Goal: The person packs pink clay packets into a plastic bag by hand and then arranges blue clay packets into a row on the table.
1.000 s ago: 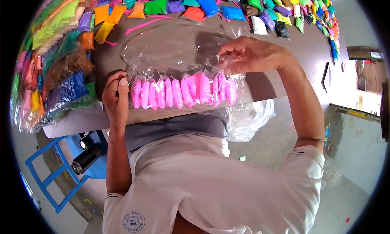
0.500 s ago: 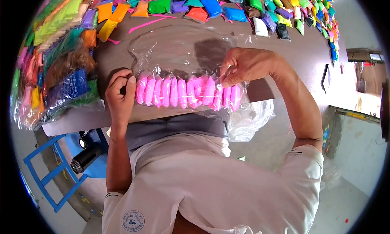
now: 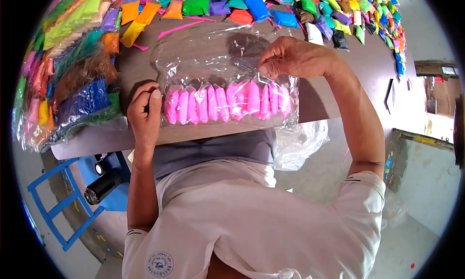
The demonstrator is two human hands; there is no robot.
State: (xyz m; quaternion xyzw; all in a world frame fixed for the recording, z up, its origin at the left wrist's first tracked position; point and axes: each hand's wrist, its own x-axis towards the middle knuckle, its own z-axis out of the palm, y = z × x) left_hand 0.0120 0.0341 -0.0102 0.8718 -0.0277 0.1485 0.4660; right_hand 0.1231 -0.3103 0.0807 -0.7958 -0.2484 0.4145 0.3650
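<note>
A clear plastic bag (image 3: 203, 56) lies flat on the table, its upper part spread out and wrinkled. Inside its lower part, several pink packets (image 3: 211, 104) stand side by side in a row. My right hand (image 3: 293, 59) is closed in a pinch on the bag film above the right end of the row. At the bag's left edge, my left hand (image 3: 146, 109) is closed, thumb against curled fingers, pinching the film there; the exact grip is partly hidden.
Bagged coloured packets (image 3: 82, 100) are piled at the left. Loose packets (image 3: 286, 18) spread along the far side of the brown table (image 3: 310, 97). Crumpled clear plastic (image 3: 302, 143) hangs at the near edge. A black bottle (image 3: 102, 188) rests on a blue chair (image 3: 118, 196) below left.
My right hand has moved up, away from the pink row, with film in its pinch. The row sits slightly higher and further right. My left hand has barely moved.
</note>
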